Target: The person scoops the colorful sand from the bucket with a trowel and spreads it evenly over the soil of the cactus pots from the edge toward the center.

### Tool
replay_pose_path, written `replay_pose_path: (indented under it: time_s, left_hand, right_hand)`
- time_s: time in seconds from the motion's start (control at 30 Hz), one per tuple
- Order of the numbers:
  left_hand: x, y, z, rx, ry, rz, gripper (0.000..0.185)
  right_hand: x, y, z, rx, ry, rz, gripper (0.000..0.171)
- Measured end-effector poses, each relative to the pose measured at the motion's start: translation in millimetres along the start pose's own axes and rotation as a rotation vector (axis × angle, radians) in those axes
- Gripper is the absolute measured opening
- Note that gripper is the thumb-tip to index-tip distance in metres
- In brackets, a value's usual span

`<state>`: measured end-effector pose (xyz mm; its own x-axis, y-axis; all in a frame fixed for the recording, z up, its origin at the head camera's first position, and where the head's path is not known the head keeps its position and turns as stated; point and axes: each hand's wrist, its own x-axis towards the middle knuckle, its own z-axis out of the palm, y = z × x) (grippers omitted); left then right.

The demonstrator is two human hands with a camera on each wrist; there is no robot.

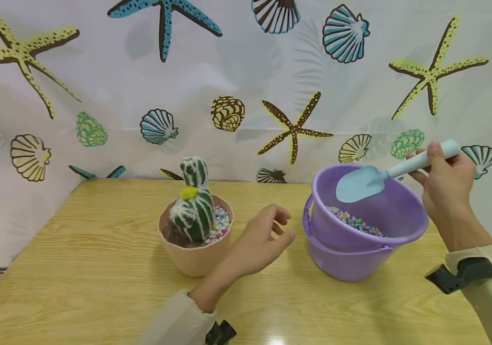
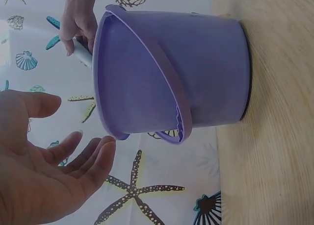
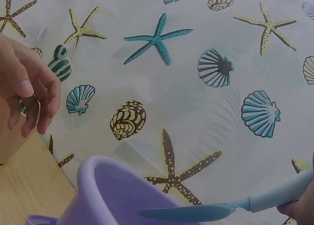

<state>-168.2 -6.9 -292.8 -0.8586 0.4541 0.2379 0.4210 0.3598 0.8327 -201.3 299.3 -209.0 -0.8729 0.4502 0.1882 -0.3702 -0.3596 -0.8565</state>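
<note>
My right hand (image 1: pixel 446 184) grips the pale handle of a light blue trowel (image 1: pixel 360 184), its blade over the mouth of a purple bucket (image 1: pixel 371 249). Small multicoloured pebbles (image 1: pixel 354 221) lie inside the bucket. Between the bucket and a peach flower pot (image 1: pixel 196 258) hovers my left hand (image 1: pixel 254 242), fingers loosely bent around nothing. In the left wrist view, that hand's fingertips come close to the bucket's rim. A green cactus (image 1: pixel 196 211) with white fuzz and a yellow flower stands in the pot, pale pebbles (image 1: pixel 220 225) along its right side.
A light wooden table (image 1: pixel 82 268) carries the pot and the bucket. The bucket's handle (image 1: pixel 349 250) hangs down around its front. Behind the table rises a white cloth (image 1: pixel 237 62) printed with starfish and shells. Dark wrist straps (image 1: pixel 462 275) sit over beige sleeves.
</note>
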Motion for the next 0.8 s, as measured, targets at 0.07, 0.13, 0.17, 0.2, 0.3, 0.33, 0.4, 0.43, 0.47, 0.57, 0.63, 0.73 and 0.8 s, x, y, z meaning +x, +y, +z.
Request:
replay_pose_path:
  time_s: [0.07, 0.13, 0.17, 0.2, 0.3, 0.33, 0.4, 0.43, 0.47, 0.57, 0.63, 0.73, 0.8]
  left_hand:
    - [4.4, 1.0, 2.9, -0.021, -0.008, -0.014, 0.035]
    - [9.2, 1.6, 5.9, -0.055, -0.011, -0.027, 0.040]
    - [11.6, 1.9, 7.5, -0.076, -0.010, -0.035, 0.042]
    - [14.0, 2.3, 9.2, -0.101, -0.009, -0.050, 0.045]
    - [21.0, 4.1, 14.1, -0.176, 0.008, -0.101, 0.051]
    - [24.5, 4.8, 16.3, -0.195, 0.018, -0.118, 0.054]
    - [31.5, 6.1, 20.5, -0.229, 0.035, -0.147, 0.059]
    - [34.7, 6.9, 22.5, -0.244, 0.043, -0.155, 0.061]
    - [37.4, 7.5, 24.3, -0.257, 0.046, -0.166, 0.064]
    - [43.3, 7.5, 28.8, -0.263, 0.039, -0.168, 0.071]
    - [44.8, 7.0, 31.5, -0.242, 0.026, -0.161, 0.078]
    - [48.7, 6.3, 36.3, -0.195, 0.019, -0.127, 0.087]
    - [53.3, 6.9, 39.4, -0.182, 0.028, -0.117, 0.092]
  right_hand:
    - [2, 2, -1, 0.009, 0.000, 0.008, 0.013]
    - [4, 5, -2, 0.013, -0.002, 0.015, 0.011]
    - [5, 6, -2, 0.007, 0.000, 0.017, 0.011]
    - [6, 8, -2, -0.009, 0.004, 0.017, 0.011]
    - [9, 14, -2, -0.074, 0.028, 0.017, 0.010]
    - [11, 15, -2, -0.097, 0.035, 0.014, 0.009]
    - [14, 16, -3, -0.145, 0.050, 0.009, 0.007]
    - [16, 17, -4, -0.177, 0.060, 0.009, 0.007]
    - [17, 18, -4, -0.216, 0.072, 0.014, 0.006]
    - [19, 22, -5, -0.321, 0.099, 0.051, 0.005]
    - [19, 25, -5, -0.384, 0.112, 0.075, 0.004]
    - [20, 30, -6, -0.408, 0.106, 0.085, 0.004]
    - [22, 31, -7, -0.410, 0.097, 0.076, 0.002]
